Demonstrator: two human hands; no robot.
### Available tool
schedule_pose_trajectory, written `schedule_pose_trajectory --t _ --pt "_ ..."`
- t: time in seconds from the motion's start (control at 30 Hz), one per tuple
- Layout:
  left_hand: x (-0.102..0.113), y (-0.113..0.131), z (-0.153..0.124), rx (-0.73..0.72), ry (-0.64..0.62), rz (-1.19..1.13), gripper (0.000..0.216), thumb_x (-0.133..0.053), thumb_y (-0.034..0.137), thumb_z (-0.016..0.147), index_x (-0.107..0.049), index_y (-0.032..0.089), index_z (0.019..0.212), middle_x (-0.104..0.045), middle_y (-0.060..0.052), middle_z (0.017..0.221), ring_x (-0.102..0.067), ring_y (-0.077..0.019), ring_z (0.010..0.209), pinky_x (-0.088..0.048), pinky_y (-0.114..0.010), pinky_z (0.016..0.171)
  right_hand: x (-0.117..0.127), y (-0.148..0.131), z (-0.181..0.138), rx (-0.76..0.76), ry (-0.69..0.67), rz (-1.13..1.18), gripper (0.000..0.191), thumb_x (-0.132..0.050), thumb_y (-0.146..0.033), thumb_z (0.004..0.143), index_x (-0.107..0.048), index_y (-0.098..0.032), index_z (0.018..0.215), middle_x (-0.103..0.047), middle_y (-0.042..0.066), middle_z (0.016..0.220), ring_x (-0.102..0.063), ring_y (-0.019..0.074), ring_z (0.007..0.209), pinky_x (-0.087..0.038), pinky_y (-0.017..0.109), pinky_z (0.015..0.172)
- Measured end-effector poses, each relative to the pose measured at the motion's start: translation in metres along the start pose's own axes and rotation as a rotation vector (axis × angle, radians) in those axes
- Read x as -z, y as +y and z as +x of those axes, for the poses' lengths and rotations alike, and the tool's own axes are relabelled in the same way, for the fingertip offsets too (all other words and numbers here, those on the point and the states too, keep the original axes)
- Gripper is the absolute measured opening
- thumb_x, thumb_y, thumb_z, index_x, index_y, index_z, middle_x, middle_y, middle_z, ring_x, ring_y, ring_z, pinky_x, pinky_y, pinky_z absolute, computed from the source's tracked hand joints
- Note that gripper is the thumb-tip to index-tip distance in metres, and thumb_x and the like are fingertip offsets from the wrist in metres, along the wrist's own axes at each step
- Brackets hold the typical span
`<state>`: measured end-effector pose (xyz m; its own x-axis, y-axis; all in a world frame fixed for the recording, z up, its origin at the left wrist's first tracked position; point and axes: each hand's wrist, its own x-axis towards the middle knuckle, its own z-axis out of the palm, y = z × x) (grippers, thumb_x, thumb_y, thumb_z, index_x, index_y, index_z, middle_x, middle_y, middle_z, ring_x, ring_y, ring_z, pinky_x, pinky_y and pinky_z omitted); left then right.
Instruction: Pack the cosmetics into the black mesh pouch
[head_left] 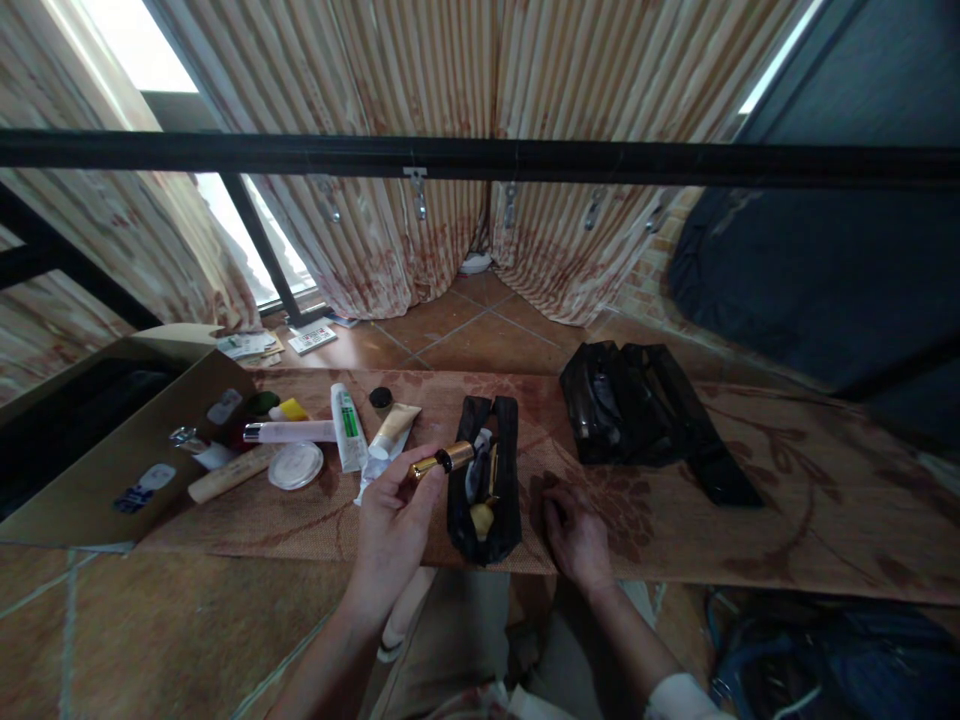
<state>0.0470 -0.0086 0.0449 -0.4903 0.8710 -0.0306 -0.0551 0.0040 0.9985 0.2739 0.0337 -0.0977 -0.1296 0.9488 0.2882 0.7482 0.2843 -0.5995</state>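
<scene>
My left hand (394,520) pinches a gold tube with a black band (442,462), holding it level just left of an open black pouch (507,480). The pouch lies on a brown patterned cloth (750,520) and holds several small items, one of them yellow. My right hand (576,535) rests on the cloth just right of the pouch, fingers curled under, with nothing visible in it.
Several tubes, a white round compact (295,465) and a wooden stick lie left of the pouch. An open cardboard box (112,470) sits at far left. A second black pouch (637,410) lies open further right. A black bar (480,160) crosses overhead before curtains.
</scene>
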Motion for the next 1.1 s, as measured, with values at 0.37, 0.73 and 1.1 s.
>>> schedule_pose_trajectory --t 0.37,0.73,1.1 --pt "0.0009 -0.0038 -0.0011 0.007 -0.021 0.004 0.021 -0.071 0.024 0.071 -0.073 0.018 0.091 -0.071 -0.002 0.079 -0.061 -0.0134 0.067 -0.047 -0.022 0.061 -0.0007 0.0015 -0.0001 -0.006 -0.015 -0.002 0.024 -0.043 -0.029 0.090 -0.066 -0.020 0.092 -0.064 0.008 0.104 -0.062 0.0192 0.091 -0.048 0.030 0.077" --pt "0.0005 -0.0031 -0.0020 0.013 -0.024 -0.022 0.021 -0.071 0.024 0.070 -0.073 0.019 0.090 -0.066 -0.001 0.069 -0.061 -0.0153 0.069 -0.048 -0.024 0.063 -0.0008 0.0021 -0.0003 0.001 -0.016 -0.011 0.024 -0.042 -0.028 0.090 -0.065 -0.020 0.093 -0.063 0.008 0.103 -0.062 0.0201 0.090 -0.049 0.032 0.078" --pt "-0.0007 0.0006 -0.0023 0.009 -0.016 -0.015 0.019 -0.072 0.023 0.068 -0.073 0.019 0.087 -0.067 -0.001 0.071 -0.061 -0.0154 0.069 -0.048 -0.024 0.064 -0.0002 0.0010 -0.0005 -0.008 -0.018 -0.008 0.024 -0.043 -0.029 0.090 -0.065 -0.019 0.092 -0.063 0.009 0.103 -0.061 0.0208 0.092 -0.048 0.032 0.079"
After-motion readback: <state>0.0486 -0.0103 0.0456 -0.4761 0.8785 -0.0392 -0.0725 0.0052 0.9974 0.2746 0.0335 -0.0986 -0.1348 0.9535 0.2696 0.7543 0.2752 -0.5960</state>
